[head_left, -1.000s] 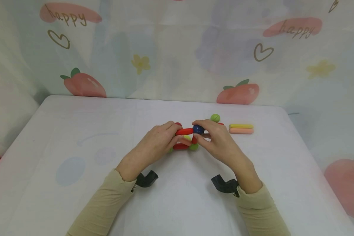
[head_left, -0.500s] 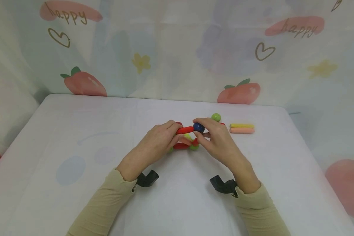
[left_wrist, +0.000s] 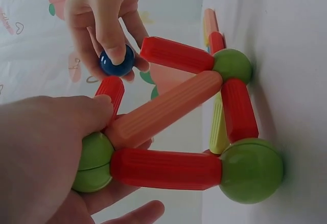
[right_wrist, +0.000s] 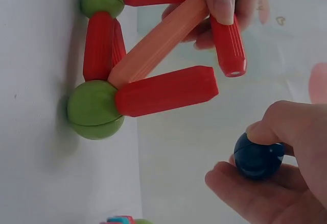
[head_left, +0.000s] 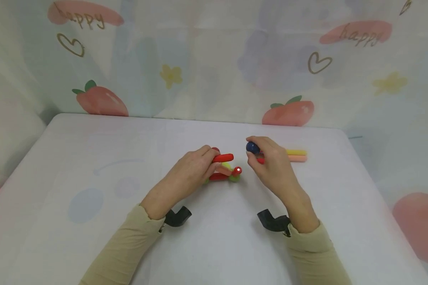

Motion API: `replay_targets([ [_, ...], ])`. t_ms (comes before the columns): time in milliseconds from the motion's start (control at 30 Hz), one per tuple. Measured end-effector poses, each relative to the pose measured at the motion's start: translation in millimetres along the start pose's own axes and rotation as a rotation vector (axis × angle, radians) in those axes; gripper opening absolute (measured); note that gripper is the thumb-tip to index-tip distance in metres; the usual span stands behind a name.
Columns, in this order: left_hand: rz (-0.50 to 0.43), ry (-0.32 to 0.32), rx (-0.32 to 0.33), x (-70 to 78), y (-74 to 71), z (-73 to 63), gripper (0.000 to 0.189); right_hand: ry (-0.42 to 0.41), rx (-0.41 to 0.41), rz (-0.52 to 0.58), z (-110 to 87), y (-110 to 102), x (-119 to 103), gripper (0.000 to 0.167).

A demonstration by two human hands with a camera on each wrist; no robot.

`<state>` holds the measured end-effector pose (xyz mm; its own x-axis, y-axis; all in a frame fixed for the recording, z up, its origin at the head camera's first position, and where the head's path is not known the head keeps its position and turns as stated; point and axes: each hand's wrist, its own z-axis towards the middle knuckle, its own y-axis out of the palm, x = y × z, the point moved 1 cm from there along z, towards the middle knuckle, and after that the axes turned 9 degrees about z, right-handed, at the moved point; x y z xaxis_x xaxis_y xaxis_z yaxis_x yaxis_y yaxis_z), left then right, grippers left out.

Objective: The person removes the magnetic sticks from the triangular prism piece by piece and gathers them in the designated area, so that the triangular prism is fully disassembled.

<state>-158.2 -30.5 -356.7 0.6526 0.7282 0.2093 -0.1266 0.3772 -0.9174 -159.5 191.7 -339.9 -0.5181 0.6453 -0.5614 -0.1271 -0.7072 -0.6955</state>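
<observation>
On the table stands a frame of ribbed magnetic rods and balls. In the left wrist view it shows green balls point(left_wrist: 251, 170), red rods point(left_wrist: 166, 169) and a slanted peach rod point(left_wrist: 166, 109). My left hand point(head_left: 187, 172) grips its upper corner, thumb on a red rod point(right_wrist: 229, 48) by a green ball point(left_wrist: 94, 162). Another red rod point(right_wrist: 168, 91) rises from a bottom ball with its tip bare. My right hand point(head_left: 276, 168) pinches a dark blue ball point(right_wrist: 259, 156) between thumb and fingers, apart from both free rod ends.
Beyond my right hand, a yellow rod point(head_left: 297, 152) and a peach rod point(head_left: 298, 158) lie side by side. A red piece point(head_left: 260, 160) is partly hidden by that hand. Black wrist mounts point(head_left: 178, 217) jut inward from both sleeves. A printed cloth wall borders the table's far edge.
My right hand has pulled the blue ball away from the red rod tip, right and slightly back. The lower red rod now points its bare end upward. My left hand stays nearly still.
</observation>
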Motion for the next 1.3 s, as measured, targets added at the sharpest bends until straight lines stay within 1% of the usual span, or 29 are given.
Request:
replay_targets([
  [100,-0.022,-0.012,0.002,-1.2,-0.4,-1.1,0.028,0.006,-0.012,0.002,1.5,-1.3,2.5,0.033],
  [267,-0.037,-0.024,0.021,-3.1,1.2,-2.3,0.029,0.056,-0.025,0.004,1.4,-4.9,8.8,0.034],
  [367,-0.038,-0.019,0.036,-3.5,1.9,-2.4,0.028,0.091,-0.023,0.009,0.7,-7.3,12.5,0.035],
  [533,-0.031,-0.008,0.040,-3.2,2.1,-1.4,0.030,0.154,-0.017,-0.007,-0.2,-8.4,16.1,0.036],
  [667,-0.031,-0.005,0.037,-3.0,2.0,-0.2,0.028,0.175,-0.019,-0.025,0.1,-7.4,18.1,0.038],
  [867,-0.027,-0.003,0.031,-2.3,1.4,0.3,0.028,0.159,-0.057,-0.046,2.4,-2.2,24.7,0.039],
  [1000,-0.015,0.003,0.036,-2.0,1.8,0.2,0.031,0.130,-0.089,-0.067,4.4,0.1,28.0,0.037],
  [1133,0.000,0.008,0.047,-2.2,1.6,-0.2,0.033,0.100,-0.123,-0.111,9.7,0.8,31.5,0.036],
  [1300,0.003,0.013,0.050,-3.0,2.2,-0.3,0.034,0.043,-0.142,-0.180,19.5,0.8,38.7,0.033],
])
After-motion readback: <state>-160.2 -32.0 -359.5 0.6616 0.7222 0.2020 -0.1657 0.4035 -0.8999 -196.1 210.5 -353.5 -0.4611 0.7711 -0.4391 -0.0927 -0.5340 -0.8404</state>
